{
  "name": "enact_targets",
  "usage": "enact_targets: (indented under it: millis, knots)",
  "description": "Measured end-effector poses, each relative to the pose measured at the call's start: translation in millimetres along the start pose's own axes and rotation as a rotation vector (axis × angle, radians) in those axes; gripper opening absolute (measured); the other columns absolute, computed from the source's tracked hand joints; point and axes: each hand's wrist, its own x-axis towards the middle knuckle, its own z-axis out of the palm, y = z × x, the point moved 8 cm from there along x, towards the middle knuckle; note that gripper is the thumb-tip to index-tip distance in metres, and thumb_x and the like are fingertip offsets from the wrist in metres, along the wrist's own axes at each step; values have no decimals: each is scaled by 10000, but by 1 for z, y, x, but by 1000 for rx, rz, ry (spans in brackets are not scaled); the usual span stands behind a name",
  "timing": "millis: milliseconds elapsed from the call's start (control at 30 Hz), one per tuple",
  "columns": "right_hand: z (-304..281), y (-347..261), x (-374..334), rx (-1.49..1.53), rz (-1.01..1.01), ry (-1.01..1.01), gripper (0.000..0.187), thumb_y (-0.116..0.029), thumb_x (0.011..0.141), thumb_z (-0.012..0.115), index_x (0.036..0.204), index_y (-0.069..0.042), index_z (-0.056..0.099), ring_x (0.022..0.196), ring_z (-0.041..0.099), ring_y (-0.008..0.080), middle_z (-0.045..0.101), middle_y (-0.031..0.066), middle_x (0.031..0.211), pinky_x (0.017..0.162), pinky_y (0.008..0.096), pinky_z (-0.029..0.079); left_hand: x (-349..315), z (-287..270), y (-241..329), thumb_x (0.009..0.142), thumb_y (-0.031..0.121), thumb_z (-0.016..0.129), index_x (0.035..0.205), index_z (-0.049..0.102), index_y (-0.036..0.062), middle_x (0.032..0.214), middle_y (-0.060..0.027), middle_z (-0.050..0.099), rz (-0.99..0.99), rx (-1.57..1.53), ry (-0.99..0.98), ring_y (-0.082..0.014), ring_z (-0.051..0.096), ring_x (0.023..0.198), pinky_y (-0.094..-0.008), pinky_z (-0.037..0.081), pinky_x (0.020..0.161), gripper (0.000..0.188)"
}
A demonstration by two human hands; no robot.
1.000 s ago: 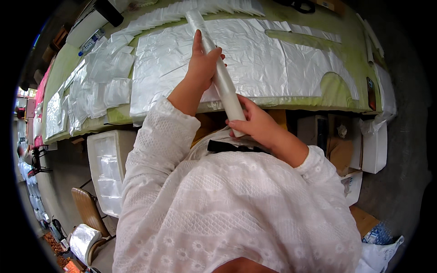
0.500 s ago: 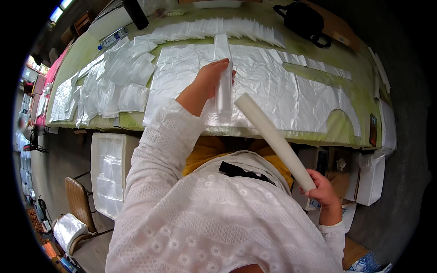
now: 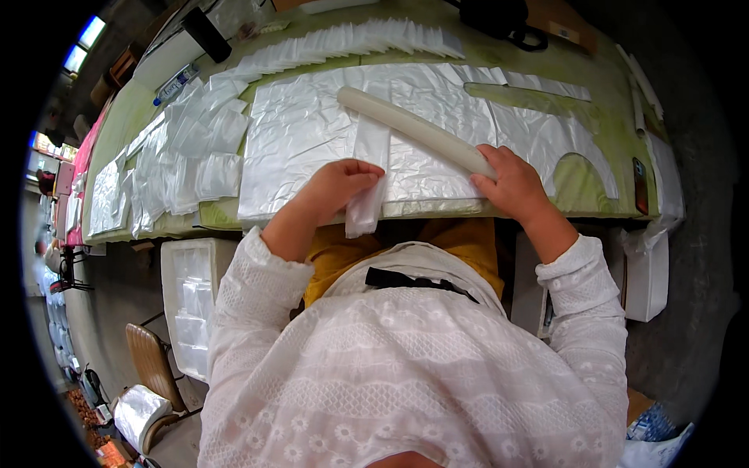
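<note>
My right hand [image 3: 515, 183] is wrapped round the near end of a long off-white tube [image 3: 413, 126], which slants up to the left over the table. My left hand [image 3: 331, 191] pinches the edge of a folded clear plastic strip [image 3: 370, 142], whose lower end hangs past the table's front edge. The tube's far end lies across the top of the strip; whether it presses on it I cannot tell. Beneath both spreads a wide, wrinkled layer of shiny plastic sheet [image 3: 285, 125], with a rounded cut-out near its right end.
Loose plastic bags [image 3: 183, 152] are heaped at the left of the green table [image 3: 581, 183]. A fanned row of bags [image 3: 343, 45] runs along the back, near a black cylinder [image 3: 206, 36] and a bottle [image 3: 176, 84]. A phone [image 3: 640, 187] lies at the right. Below left stands a white bin [image 3: 168, 288].
My right hand has raised the tube from beside my lap to over the sheet. My left hand has moved nearer, and the strip has come down over the table edge.
</note>
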Motion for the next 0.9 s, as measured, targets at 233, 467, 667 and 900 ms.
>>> enact_targets:
  millis: [233,467,667,900]
  knots:
    - [-8,11,-2,-257,-111,275,578,-290,824,734,1353,-104,594,1138,574,354,625,114,1165,999,503,452,-65,30,-51,1008,139,639,1237,672,47,1042,-49,679,-139,-197,-43,-148,667,900,-308,583,785,249]
    - [51,-127,-11,43,-548,46,682,-193,807,746,1455,-190,536,1467,365,351,492,58,1512,1213,618,215,-66,44,-68,1002,149,664,1269,656,37,1012,-29,681,-87,-286,-81,-127,662,876,-287,563,761,289]
    - [81,-119,4,138,-527,19,498,-176,795,738,1286,-159,662,1283,519,303,616,44,1330,1157,576,310,-112,44,-44,970,72,701,1311,630,-5,916,-10,643,98,-299,-674,-94,621,849,-273,526,751,357]
    - [72,-113,17,324,-460,47,242,-139,808,711,1047,-127,746,1123,595,285,697,41,1106,1091,473,387,-86,17,36,794,51,711,1320,639,96,1229,-127,658,975,960,242,-334,571,1215,-463,449,1045,532]
